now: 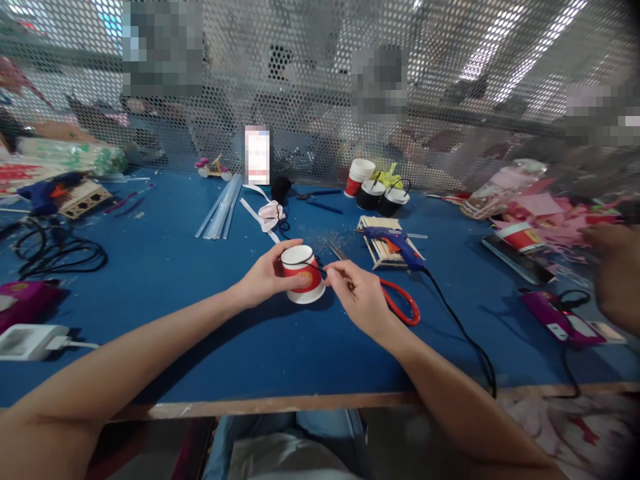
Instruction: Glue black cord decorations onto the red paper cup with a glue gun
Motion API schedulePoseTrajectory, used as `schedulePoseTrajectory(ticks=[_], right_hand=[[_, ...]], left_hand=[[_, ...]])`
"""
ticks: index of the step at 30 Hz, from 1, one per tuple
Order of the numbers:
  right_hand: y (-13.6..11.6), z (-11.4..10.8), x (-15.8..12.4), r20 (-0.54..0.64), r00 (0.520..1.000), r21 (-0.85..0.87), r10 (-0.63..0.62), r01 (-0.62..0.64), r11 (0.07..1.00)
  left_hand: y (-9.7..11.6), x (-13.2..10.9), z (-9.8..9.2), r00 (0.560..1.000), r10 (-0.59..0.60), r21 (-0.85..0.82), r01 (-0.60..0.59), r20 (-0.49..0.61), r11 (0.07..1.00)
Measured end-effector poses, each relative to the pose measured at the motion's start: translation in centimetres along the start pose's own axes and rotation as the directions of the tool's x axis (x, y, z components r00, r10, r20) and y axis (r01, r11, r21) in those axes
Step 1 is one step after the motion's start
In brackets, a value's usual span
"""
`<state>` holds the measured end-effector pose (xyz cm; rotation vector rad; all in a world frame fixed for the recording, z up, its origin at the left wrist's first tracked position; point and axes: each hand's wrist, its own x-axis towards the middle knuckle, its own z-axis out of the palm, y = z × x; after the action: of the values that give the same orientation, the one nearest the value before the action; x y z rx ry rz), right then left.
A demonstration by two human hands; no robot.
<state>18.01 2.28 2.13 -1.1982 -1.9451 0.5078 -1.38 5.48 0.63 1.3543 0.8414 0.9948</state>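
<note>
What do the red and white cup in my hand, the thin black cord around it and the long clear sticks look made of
Red-and-white tapered cup: probably paper, smooth, printed-looking. Thin black cord: seems textile or elastic, dull, curving round. Long clear sticks: likely plastic or glue, glossy, blue tabletop showing through.

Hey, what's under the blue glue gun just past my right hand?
Pale sticks, laid side by side, show above and below the glue gun. The parts directly beneath its body are covered, so I can't tell what else might be there.
</note>
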Motion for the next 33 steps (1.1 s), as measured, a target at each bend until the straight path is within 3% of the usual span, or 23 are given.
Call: schedulePoseTrajectory(ticks=[7, 12, 18, 24, 27, 31, 32, 33], right_hand=[[0.0, 0.3, 0.0, 0.075, 0.982, -0.160, -0.172, 0.183, 0.970], [0.7, 0.4, 0.0, 0.123, 0.984, -0.206, -0.131, 0.154, 0.966], [0.8, -0.7, 0.1, -0.100, 0.990, -0.045, 0.095, -0.100, 0.994], [1.2, -2.1, 0.9, -0.220, 0.974, -0.155, 0.042, -0.077, 0.985], [2.4, -4.4, 2.0, -0.345, 0.936, -0.138, 0.069, -0.123, 0.983], [4.8, -8.9, 3.5, -0.559, 0.826, -0.231, 0.070, -0.236, 0.944], [5.5, -9.9, 3.9, -0.568, 0.819, -0.285, 0.080, -0.287, 0.914], [6.1, -10.7, 4.2, -0.529, 0.841, -0.373, 0.110, -0.347, 0.860]], left_hand=[[-1.0, 0.5, -0.3, 0.996, 0.022, -0.098, -0.030, -0.082, 0.995], [-0.9, 0.8, -0.6, 0.997, 0.017, 0.042, -0.014, -0.074, 0.999], [-0.9, 0.6, -1.0, 0.994, 0.090, 0.228, -0.101, 0.060, 0.968], [-0.7, 0.3, -1.0, 0.993, 0.076, 0.261, -0.097, 0.087, 0.960], [-0.4, 0.4, -1.2, 0.994, 0.063, 0.265, -0.086, 0.094, 0.960], [-0.1, 0.6, -1.4, 0.994, 0.047, 0.288, -0.074, 0.099, 0.955], [0.0, 0.7, -1.4, 0.994, 0.043, 0.291, -0.069, 0.097, 0.954], [0.1, 0.7, -1.4, 0.995, 0.038, 0.290, -0.064, 0.094, 0.955]])
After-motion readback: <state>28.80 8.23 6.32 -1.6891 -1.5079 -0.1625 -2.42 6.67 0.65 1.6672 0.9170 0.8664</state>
